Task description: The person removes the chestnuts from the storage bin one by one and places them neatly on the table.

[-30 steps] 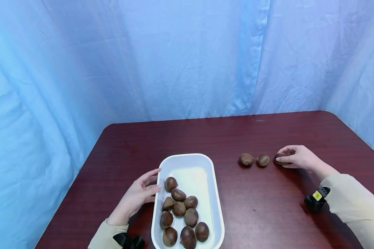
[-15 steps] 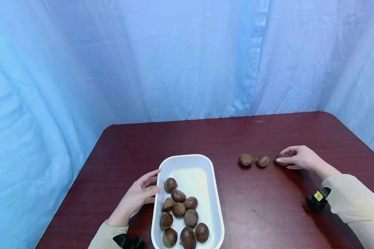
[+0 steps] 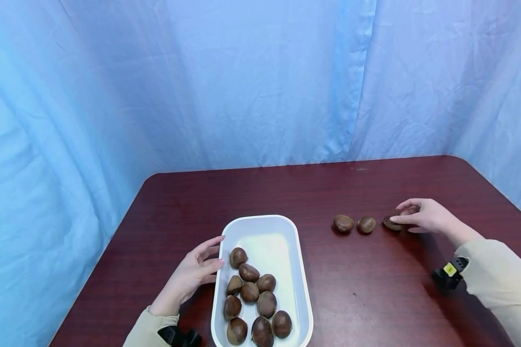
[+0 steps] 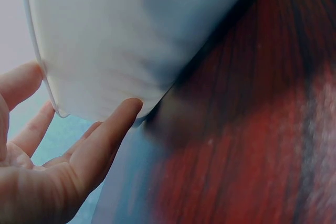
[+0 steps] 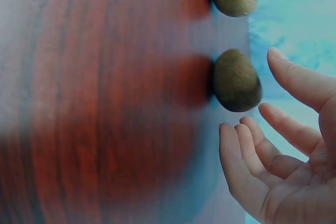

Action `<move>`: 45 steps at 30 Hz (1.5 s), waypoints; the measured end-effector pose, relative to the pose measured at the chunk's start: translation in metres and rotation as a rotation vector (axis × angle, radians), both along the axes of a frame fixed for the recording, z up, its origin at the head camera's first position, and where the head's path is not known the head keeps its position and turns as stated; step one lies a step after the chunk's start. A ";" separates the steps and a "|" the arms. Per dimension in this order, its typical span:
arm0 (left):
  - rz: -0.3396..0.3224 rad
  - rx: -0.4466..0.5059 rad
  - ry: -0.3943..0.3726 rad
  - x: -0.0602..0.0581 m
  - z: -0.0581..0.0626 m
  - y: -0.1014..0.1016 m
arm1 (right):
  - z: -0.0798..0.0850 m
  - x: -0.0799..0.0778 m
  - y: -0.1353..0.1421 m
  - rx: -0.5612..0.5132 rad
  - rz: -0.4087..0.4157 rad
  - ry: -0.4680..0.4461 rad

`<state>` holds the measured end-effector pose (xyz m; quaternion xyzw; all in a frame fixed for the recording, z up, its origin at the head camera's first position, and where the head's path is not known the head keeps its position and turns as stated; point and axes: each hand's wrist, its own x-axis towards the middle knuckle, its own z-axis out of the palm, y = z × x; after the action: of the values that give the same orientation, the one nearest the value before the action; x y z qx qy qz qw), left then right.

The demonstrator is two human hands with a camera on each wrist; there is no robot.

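A white rectangular tray [image 3: 305, 299] stands on the table, with several brown chestnuts [image 3: 249, 291] lying in its left and near parts. My left hand [image 3: 192, 272] touches the tray's left side, fingers extended; in the left wrist view its fingertips [image 4: 134, 106] lie along the outer wall and rim. To the right, three chestnuts sit in a row: a left one [image 3: 343, 223], a middle one [image 3: 366, 225] and a right one [image 3: 392, 223]. Just beside the right one is my right hand [image 3: 427, 216]. Its thumb and fingers are spread apart around nothing in the right wrist view.
The dark red wooden table [image 3: 330, 279] has rounded far corners. Blue cloth curtains [image 3: 260, 86] hang behind it and on both sides. Each wrist carries a small black camera, the right one [image 3: 447, 274] with a yellow label.
My right hand has let go of the rightmost chestnut and drawn back slightly to the right. The left hand and the tray have stayed in place.
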<state>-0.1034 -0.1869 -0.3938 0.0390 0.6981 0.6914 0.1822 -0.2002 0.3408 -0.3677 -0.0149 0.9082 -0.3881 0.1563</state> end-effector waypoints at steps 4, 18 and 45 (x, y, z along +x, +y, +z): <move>0.002 -0.005 -0.004 0.000 0.000 0.000 | 0.006 -0.001 0.003 0.038 0.005 0.051; 0.009 -0.013 -0.006 0.000 0.001 0.001 | 0.025 0.001 -0.013 0.050 0.006 0.156; 0.004 -0.012 0.001 -0.001 -0.003 0.001 | 0.027 0.006 -0.132 -0.214 0.177 0.144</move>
<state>-0.1049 -0.1856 -0.3963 0.0367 0.7025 0.6874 0.1806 -0.1940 0.2090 -0.3411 -0.1390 0.8657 -0.4652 0.1218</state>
